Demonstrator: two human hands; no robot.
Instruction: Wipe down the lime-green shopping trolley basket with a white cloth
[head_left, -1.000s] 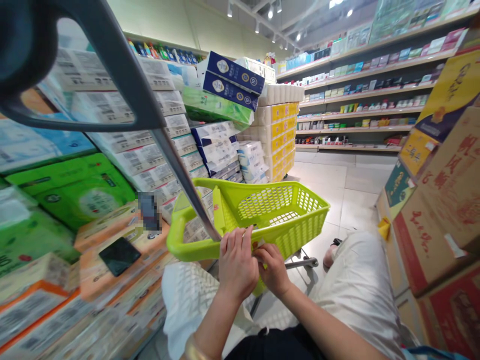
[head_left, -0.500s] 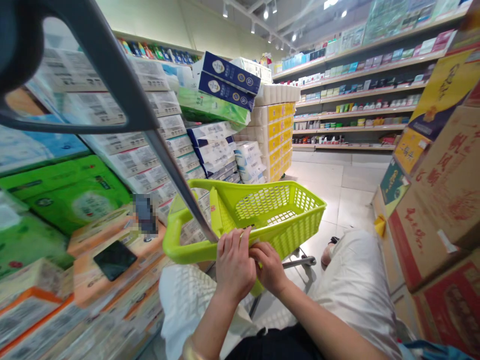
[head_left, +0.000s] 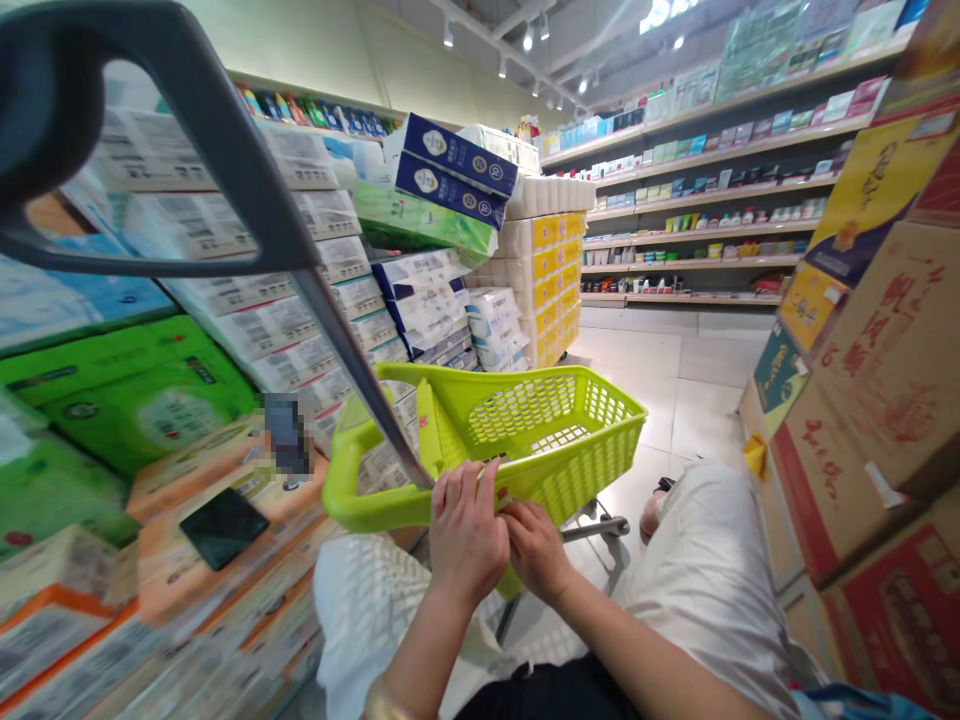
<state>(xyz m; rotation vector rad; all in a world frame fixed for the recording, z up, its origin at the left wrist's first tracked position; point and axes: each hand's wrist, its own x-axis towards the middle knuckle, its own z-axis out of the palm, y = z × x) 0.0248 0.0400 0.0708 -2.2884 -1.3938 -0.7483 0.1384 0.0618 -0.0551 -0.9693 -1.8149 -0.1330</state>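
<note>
A lime-green shopping cart [head_left: 592, 430] with a lattice basket stands in front of my knees. My left hand [head_left: 469, 530] lies over the near rim of its basket, fingers bent across the edge. Right beside it, my right hand [head_left: 536, 550] has its fingers curled and pressed against the basket's outer side. A small red mark [head_left: 503, 493] shows on the rim between the two hands. Whatever the right fingertips pinch, if anything, is hidden. A dark grey handle [head_left: 277, 200] on a metal pole slants down to the cart, close to my left hand.
Stacked tissue packs [head_left: 300, 240] rise on the left. A dark phone [head_left: 223, 527] lies on orange packs [head_left: 165, 570]. Cardboard cartons [head_left: 877, 370] line the right side. Long shelves of small goods [head_left: 697, 205] stand at the back, beyond the tiled floor [head_left: 645, 365].
The view has shifted slightly. My right hand has slid a little down from the rim, and the red mark there now shows. My left hand stays in place on the cart.
</note>
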